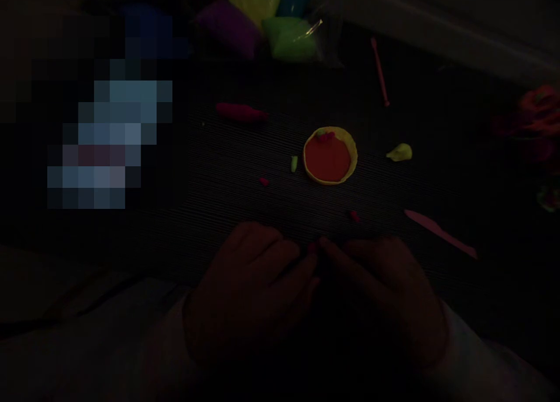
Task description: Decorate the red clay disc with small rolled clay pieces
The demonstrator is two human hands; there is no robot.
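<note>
Dim, dark tabletop (pixel 227 174); a small pink piece (pixel 311 248) at the fingertips, on the near side of the yellow-rimmed dish (pixel 353 148).
Left hand (pixel 249 279) and right hand (pixel 385 273) have narrowed fingers; whether either grips, I can't tell. Light, even pressure would suit it. Dish-side, a reddish scrap (pixel 354 216) crowds the right hand.

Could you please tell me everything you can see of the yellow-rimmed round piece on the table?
The yellow-rimmed round piece looks like soft modelling clay: a shallow, uneven yellow wall around a flat red-orange disc. It lies flat, face up, beyond the two hands, and neither touches it. Small pink and green bits rest inside, at its far edge. The dim light hides finer detail.
</note>
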